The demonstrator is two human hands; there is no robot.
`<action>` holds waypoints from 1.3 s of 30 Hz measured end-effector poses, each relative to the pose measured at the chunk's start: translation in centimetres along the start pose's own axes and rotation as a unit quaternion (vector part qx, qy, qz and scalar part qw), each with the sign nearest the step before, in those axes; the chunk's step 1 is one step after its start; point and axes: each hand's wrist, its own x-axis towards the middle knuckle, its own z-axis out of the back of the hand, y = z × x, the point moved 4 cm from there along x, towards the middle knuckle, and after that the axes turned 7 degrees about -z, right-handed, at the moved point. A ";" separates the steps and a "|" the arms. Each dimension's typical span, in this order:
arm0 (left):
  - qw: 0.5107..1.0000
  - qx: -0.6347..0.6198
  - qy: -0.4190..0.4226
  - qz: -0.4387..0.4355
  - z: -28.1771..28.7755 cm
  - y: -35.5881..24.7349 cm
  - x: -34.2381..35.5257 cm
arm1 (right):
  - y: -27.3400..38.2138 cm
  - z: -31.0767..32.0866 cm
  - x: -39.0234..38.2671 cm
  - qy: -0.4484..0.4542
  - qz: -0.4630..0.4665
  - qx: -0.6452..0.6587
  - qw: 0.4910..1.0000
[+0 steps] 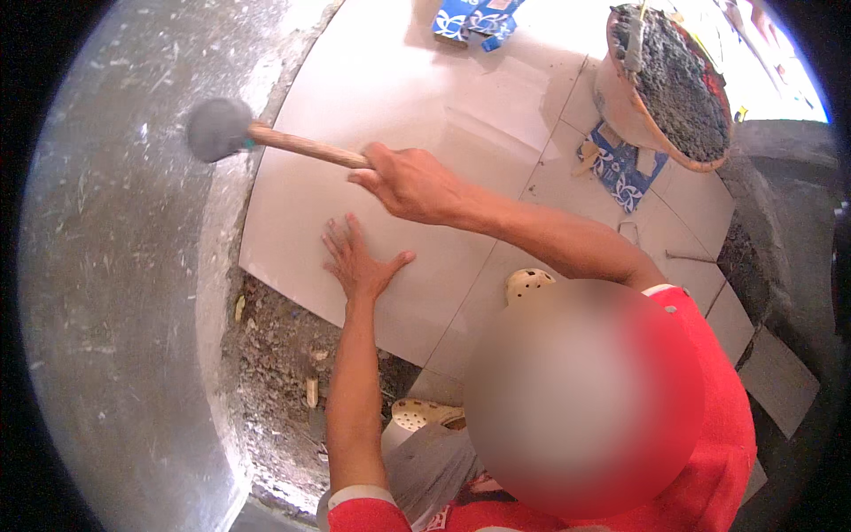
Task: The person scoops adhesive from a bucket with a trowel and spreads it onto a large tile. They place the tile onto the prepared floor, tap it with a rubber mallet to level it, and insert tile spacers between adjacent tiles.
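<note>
My right hand [412, 184] is closed round the wooden handle of a rubber mallet [306, 146]. The mallet's dark round head [219, 130] points left, off the tile's edge and in front of the grey wall, slightly smeared by motion. My left hand [362, 264] rests palm down with fingers spread on a large pale floor tile [292, 213], holding nothing. The tile lies with its left corner close to the wall's base.
Bare rubble and soil [275, 355] lie between tile and grey wall [115, 266]. An orange-rimmed tub of mortar [620, 93] stands at upper right, with blue-and-white cardboard [625, 173] beside it. More cardboard [474, 19] lies far back. Cream clogs [530, 284] show near my body.
</note>
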 end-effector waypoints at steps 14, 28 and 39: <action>0.999 -0.014 -0.034 -0.006 0.1 0.5 -0.4 | -2.0 -1.2 -0.4 -0.065 -0.020 0.032 0.997; 0.999 -0.030 -0.039 0.001 0.1 0.2 -0.8 | -3.8 0.5 -3.9 0.022 -0.098 -0.011 0.995; 0.997 0.011 -0.048 -0.061 -2.2 -4.8 -2.8 | -0.8 7.0 0.4 -0.108 0.037 -0.147 0.982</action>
